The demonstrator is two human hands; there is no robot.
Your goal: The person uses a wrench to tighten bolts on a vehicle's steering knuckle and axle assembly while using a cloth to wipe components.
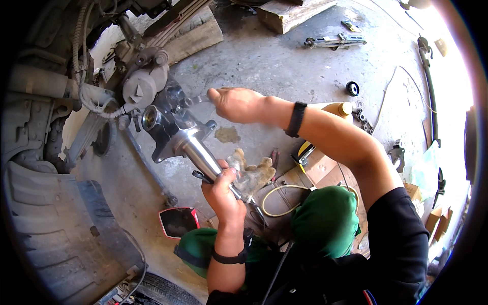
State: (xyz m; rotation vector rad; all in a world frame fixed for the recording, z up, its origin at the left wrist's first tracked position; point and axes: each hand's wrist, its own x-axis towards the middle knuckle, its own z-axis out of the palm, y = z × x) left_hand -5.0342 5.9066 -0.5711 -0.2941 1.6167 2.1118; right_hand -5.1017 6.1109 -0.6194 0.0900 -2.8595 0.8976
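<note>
A bare-metal steering knuckle point(172, 131) with a long polished spindle point(199, 154) stands out from the vehicle's underside at the left. My left hand point(223, 195) is wrapped round the spindle's lower end, with a short dark piece jutting out by the thumb. Above and right of the knuckle, my right hand point(238, 104) is closed in a fist. A blurred grey metal thing reaches from it toward the knuckle's top; its kind is unclear. Beside my left hand, a dirty work glove point(254, 175) lies on the floor.
A brake chamber point(140, 89) and hoses hang behind the knuckle. Wooden blocks point(290, 15) and a scissor jack point(335, 41) lie at the far side. A red-edged box point(179, 222) sits near my knee. A tape measure point(305, 151) rests on cardboard, and a black ring point(352, 89) lies farther off.
</note>
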